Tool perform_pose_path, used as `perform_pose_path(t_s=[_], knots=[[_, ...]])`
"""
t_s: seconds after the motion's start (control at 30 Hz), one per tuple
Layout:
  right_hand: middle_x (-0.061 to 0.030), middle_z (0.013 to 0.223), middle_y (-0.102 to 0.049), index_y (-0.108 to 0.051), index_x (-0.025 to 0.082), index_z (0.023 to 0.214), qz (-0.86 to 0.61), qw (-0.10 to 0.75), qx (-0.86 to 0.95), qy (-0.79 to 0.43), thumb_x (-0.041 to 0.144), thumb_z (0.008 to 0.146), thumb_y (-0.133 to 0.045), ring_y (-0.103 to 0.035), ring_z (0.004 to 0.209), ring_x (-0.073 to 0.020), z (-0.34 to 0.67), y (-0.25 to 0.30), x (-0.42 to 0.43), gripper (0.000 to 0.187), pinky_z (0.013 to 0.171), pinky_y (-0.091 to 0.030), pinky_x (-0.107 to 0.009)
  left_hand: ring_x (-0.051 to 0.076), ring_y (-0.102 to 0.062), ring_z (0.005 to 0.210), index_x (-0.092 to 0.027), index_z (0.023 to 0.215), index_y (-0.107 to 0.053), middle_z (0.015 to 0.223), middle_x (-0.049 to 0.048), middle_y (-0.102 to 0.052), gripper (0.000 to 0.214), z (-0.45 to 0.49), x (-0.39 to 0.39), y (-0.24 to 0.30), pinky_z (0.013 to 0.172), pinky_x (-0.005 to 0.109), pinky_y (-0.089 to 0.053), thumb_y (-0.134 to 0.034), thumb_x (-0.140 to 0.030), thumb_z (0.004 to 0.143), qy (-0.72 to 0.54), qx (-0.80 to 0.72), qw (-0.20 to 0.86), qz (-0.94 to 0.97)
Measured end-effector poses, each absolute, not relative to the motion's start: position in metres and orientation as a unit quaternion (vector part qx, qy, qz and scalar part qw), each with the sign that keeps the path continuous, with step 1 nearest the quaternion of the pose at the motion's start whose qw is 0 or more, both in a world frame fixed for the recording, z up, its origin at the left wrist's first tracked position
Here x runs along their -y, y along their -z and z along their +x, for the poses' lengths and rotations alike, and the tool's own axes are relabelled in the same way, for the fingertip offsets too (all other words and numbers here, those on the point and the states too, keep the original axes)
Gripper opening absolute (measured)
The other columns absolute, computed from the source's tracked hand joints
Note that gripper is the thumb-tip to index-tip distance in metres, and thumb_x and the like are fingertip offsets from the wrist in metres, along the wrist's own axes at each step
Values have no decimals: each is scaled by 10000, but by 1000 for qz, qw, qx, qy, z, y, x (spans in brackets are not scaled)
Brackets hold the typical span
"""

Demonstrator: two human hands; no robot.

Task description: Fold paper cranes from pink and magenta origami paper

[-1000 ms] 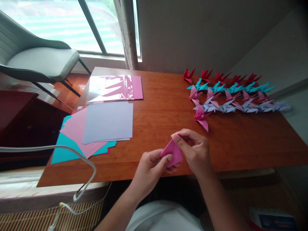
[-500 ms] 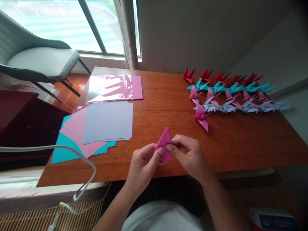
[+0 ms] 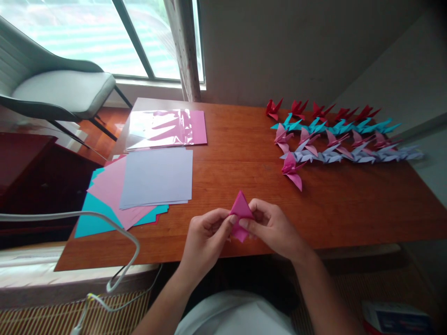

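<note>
A folded piece of magenta origami paper [image 3: 241, 206], diamond-shaped with its tip pointing away from me, is held above the near edge of the wooden table. My left hand [image 3: 208, 235] pinches its left side between thumb and fingers. On the other side, my right hand [image 3: 273, 228] grips the right edge, its thumb pressed on the front face. Fingers behind the paper are partly hidden. Beyond my right hand stands a magenta paper crane [image 3: 292, 170] with its wings spread.
Rows of paper cranes in red [image 3: 298, 109], turquoise [image 3: 316, 125], pink [image 3: 307, 139] and lavender [image 3: 331, 155] line the table's back right. At left lie lavender sheets [image 3: 159, 177], pink sheets [image 3: 110, 186] and a clear paper packet [image 3: 157, 128]. A white cable [image 3: 134, 242] arcs over the left front corner.
The folded magenta paper has come slightly nearer to me and turned more upright, its tip shifting left. My right thumb has slid lower on its face. Both hands keep their hold.
</note>
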State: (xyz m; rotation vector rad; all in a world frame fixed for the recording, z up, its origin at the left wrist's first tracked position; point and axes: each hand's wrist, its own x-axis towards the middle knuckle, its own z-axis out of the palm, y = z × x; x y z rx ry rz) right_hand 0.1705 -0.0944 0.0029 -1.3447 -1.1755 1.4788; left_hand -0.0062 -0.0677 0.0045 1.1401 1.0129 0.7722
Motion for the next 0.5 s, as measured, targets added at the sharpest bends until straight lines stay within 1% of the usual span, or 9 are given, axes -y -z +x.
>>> perform_pose_path(t_s=[0.1,0.2,0.27,0.33,0.43,0.5], knots=[[32,710,-629,-639,204,861,-534,416,439,-592,457,880,-713,-552,602,-110,170,-2,95,264,543,-436,-222,121,-584,555,-135,836,-768,649,30,-678,320,-7,67,-4,516,193,-472,-724,-452,864,-340,-458,640,516],[27,692,-638,-643,200,848,-549,428,446,-563,443,901,-691,-567,603,-116,168,-3,98,253,544,-437,-224,125,-591,577,-138,853,-770,669,31,-682,311,-7,65,-4,532,195,-473,-715,-444,871,-341,-453,638,520],[25,689,-637,-648,197,827,-555,406,476,-548,429,902,-693,-565,604,-116,167,-5,100,248,547,-430,-226,138,-617,620,-143,879,-770,714,39,-706,290,-7,63,-5,560,199,-485,-713,-427,873,-349,-452,632,524],[22,686,-634,-650,193,806,-556,378,503,-543,428,905,-687,-559,600,-116,168,-7,101,258,551,-426,-231,142,-625,649,-149,866,-768,736,41,-718,251,-7,60,-5,580,198,-488,-727,-396,865,-363,-458,606,540],[30,661,-608,-637,194,781,-557,354,508,-554,449,906,-677,-539,578,-111,170,-11,101,287,540,-414,-229,125,-591,615,-150,793,-762,688,29,-702,220,-6,57,-3,557,190,-463,-743,-361,851,-376,-469,569,561],[35,652,-596,-627,196,776,-554,349,502,-565,459,903,-677,-532,571,-108,172,-11,101,296,530,-407,-223,123,-583,594,-147,768,-757,669,27,-695,230,-4,56,-2,535,191,-453,-755,-367,837,-375,-468,583,549]])
